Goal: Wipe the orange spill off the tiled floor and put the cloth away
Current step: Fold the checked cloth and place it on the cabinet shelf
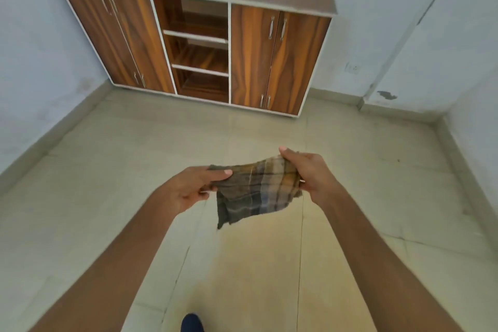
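Observation:
A checked brown and grey cloth (258,189) with orange-tinted patches hangs stretched between both hands, above the floor. My left hand (194,189) pinches its left corner between thumb and fingers. My right hand (310,175) grips the cloth's right edge. Below the cloth, the beige tiled floor (107,197) carries a faint yellow-orange smear (250,264) across the tiles in front of me.
A wooden cabinet (250,62) with closed doors on both sides and open middle shelves (199,54) stands against the far wall. Pale blue walls meet at corners left and right. A dark blue foot or trouser leg (192,323) shows at the bottom edge.

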